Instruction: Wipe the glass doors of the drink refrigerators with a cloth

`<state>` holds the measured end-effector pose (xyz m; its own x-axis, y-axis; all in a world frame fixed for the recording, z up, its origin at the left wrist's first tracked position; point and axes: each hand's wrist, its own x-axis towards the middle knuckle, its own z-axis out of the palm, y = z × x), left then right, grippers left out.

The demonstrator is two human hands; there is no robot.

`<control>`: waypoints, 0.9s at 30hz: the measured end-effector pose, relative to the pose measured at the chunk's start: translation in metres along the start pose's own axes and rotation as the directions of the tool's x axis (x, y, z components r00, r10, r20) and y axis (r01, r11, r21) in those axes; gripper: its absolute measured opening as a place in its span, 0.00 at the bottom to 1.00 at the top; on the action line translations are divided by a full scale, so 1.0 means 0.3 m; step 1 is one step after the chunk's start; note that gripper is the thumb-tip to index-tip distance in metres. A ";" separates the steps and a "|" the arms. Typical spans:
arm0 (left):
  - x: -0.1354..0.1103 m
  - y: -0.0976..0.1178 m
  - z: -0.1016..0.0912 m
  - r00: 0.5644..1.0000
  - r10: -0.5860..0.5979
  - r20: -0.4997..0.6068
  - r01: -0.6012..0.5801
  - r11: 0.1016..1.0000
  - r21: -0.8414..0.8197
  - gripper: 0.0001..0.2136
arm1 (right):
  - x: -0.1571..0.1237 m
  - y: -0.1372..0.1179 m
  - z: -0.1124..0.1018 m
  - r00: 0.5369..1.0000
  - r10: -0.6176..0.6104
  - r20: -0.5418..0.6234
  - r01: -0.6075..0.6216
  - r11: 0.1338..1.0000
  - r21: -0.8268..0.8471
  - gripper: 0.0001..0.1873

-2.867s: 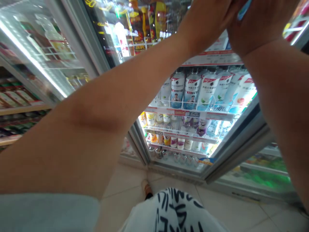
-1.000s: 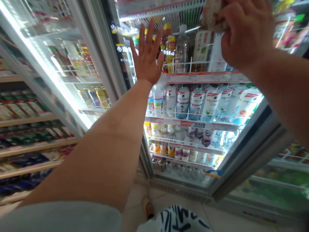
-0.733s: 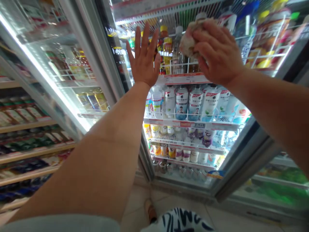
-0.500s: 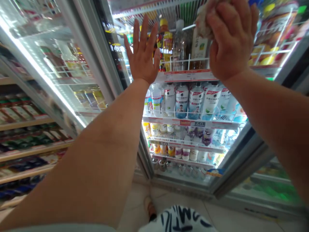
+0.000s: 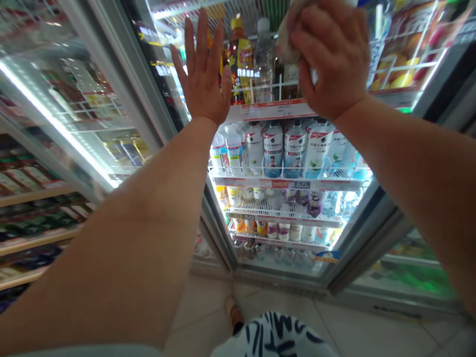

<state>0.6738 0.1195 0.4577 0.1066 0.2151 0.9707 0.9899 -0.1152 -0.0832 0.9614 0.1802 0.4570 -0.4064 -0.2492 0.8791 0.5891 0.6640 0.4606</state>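
Note:
My left hand (image 5: 205, 82) is spread flat against the glass door (image 5: 174, 64) of a lit drinks fridge, fingers pointing up and holding nothing. To its right, my right hand (image 5: 334, 59) is closed around a crumpled pale cloth (image 5: 289, 34), which it presses to the glass. Behind the door, a yellow-capped bottle (image 5: 240, 62) and a clear bottle with a white cap (image 5: 263, 54) stand on the upper rack. Part of the cloth is hidden under my right fingers.
Rows of white-and-blue bottles (image 5: 273, 148) fill the middle shelf, above lower shelves of small bottles (image 5: 273, 230). Another glass-fronted fridge (image 5: 92, 99) is at left, beside wooden shelves (image 5: 40, 193) of goods. Below lies the tiled floor (image 5: 208, 302), with a shoe (image 5: 233, 312) on it.
My right hand and the cloth have shifted left across the glass, nearer my left hand. The whole view has also shifted slightly. My left hand stays spread on the door.

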 end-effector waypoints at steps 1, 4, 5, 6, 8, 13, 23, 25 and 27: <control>0.001 -0.003 0.004 1.000 0.002 -0.005 -0.002 1.000 -0.011 0.30 | 0.002 -0.015 -0.008 0.991 -0.090 0.101 0.088 0.996 0.032 0.26; -0.001 -0.012 0.015 0.999 0.018 -0.034 -0.019 0.999 -0.036 0.30 | 0.007 -0.037 -0.012 0.982 -0.087 0.167 0.081 0.996 0.043 0.24; -0.002 -0.015 0.018 0.999 0.022 -0.042 -0.023 0.999 -0.026 0.30 | 0.006 -0.032 -0.005 0.996 0.011 0.091 -0.011 1.000 0.002 0.23; -0.003 -0.017 0.020 0.999 0.025 -0.044 -0.025 1.000 -0.010 0.30 | 0.005 -0.023 0.003 0.992 0.121 -0.019 -0.122 0.992 -0.036 0.22; -0.002 -0.022 0.024 0.999 0.025 -0.043 -0.024 0.999 0.024 0.30 | -0.001 0.000 0.019 0.928 0.288 -0.237 -0.309 0.950 -0.056 0.22; 0.007 -0.033 0.033 0.999 0.036 -0.024 -0.033 0.993 0.109 0.31 | -0.011 -0.019 -0.001 0.999 0.004 0.035 -0.002 0.999 -0.040 0.26; -0.015 -0.013 0.020 0.998 0.050 -0.033 -0.038 0.958 0.285 0.27 | -0.023 -0.030 0.002 0.992 0.110 -0.065 -0.108 0.994 0.027 0.25; -0.011 -0.019 0.026 0.997 0.063 -0.040 -0.047 0.948 0.314 0.27 | -0.020 -0.047 -0.007 0.984 -0.104 0.144 0.093 0.992 0.082 0.26; -0.007 -0.026 0.031 0.997 0.072 -0.038 -0.054 0.933 0.357 0.27 | -0.014 -0.062 -0.014 0.950 -0.202 0.237 0.185 0.978 0.092 0.25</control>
<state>0.6668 0.1290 0.4543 0.1742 0.1693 0.9700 0.9508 0.2272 -0.2104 0.9549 0.1658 0.4452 -0.6709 -0.2035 0.7131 0.4370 0.6684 0.6019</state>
